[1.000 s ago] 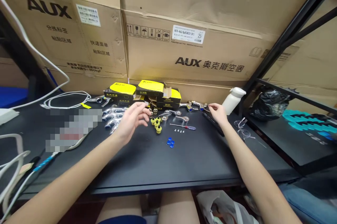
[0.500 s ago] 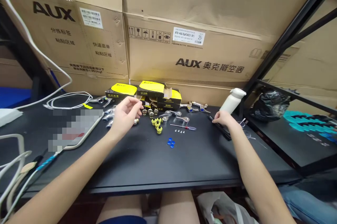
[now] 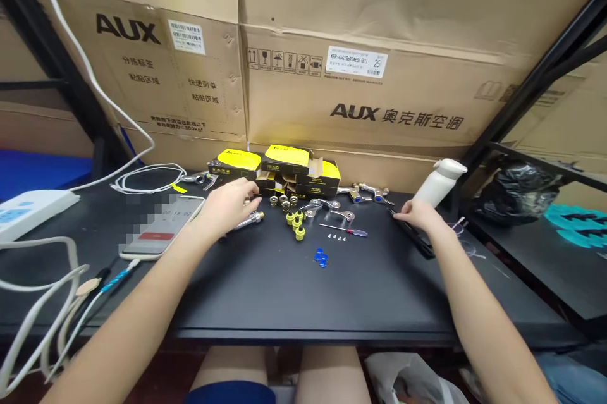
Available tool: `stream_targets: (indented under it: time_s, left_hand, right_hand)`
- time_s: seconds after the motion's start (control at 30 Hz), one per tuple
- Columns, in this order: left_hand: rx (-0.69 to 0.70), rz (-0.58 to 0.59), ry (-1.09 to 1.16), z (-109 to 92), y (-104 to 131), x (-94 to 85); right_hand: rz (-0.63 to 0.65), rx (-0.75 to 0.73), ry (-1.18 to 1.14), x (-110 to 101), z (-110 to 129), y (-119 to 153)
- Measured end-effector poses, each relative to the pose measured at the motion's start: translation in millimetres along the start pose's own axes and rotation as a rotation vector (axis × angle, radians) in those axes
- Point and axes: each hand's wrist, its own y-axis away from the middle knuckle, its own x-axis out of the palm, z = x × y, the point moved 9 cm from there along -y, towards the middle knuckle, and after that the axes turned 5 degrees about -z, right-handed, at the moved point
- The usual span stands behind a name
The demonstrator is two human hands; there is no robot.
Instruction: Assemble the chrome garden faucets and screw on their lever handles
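Observation:
My left hand point(image 3: 230, 207) is over the chrome faucet bodies at the left of the small parts. Its thumb and fingers are a little apart, with a fitting showing between them. One faucet body point(image 3: 250, 219) with a brass-coloured end shows below it; others are hidden behind the hand. My right hand point(image 3: 420, 214) has its fingers closed on the near-left end of a long black case point(image 3: 417, 238). Between the hands lie metal ring nuts point(image 3: 285, 203), yellow cartridges point(image 3: 299, 233), chrome lever handles point(image 3: 342, 215), a screwdriver point(image 3: 348, 231), small screws point(image 3: 337, 238) and blue caps point(image 3: 321, 258).
Black-and-yellow boxes point(image 3: 286, 159) are stacked at the back against large cardboard point(image 3: 284, 100). A white bottle point(image 3: 439, 183) stands behind my right hand. To the left are a phone point(image 3: 164, 227) on a cable and a white power strip point(image 3: 35, 211). Glasses point(image 3: 467, 247) lie at right.
My left hand has lowered towards the chrome faucet bodies, its pinched fingers now parted. My right hand stays at the black case. The camera view has turned slightly left.

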Motion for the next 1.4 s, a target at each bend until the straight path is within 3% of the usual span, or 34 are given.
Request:
stream_targets:
  time_s: [0.17, 0.3, 0.47, 0.73, 0.83, 0.97, 1.1, 1.23, 1.3, 1.4]
  left_hand:
    - [0.047, 0.151, 0.029, -2, 6, 23.2]
    - [0.043, 0.191, 0.082, 3, 8, 31.1]
    - [0.0, 0.196, 0.13, 10, 7, 35.7]
    - [0.08, 0.341, 0.321, -18, 16, 45.7]
    - [0.077, 0.333, 0.337, -20, 16, 46.3]
    - [0.066, 0.271, 0.167, -11, 13, 43.4]
    - [0.078, 0.296, 0.055, -8, 13, 45.7]
    - [0.1, 0.148, 0.077, -14, 5, 40.9]
    - [0.134, 0.144, 0.108, -19, 1, 48.7]
    - [0.159, 0.236, 0.114, -24, 0, 69.9]
  right_hand:
    - [-0.113, -0.076, 0.027, -11, 35, 9]
    - [-0.177, -0.156, -0.098, -11, 58, 16]
    - [-0.222, -0.231, -0.18, -9, 69, 21]
    - [-0.216, -0.25, -0.234, -7, 82, 31]
    - [-0.195, -0.251, -0.258, -4, 84, 32]
    - [-0.177, -0.247, -0.284, 0, 83, 32]
    - [-0.171, -0.245, -0.309, 0, 84, 32]
    - [-0.175, -0.251, -0.33, -2, 84, 32]
    - [-0.178, -0.25, -0.338, -1, 83, 32]
    - [-0.166, -0.248, -0.349, 2, 82, 32]
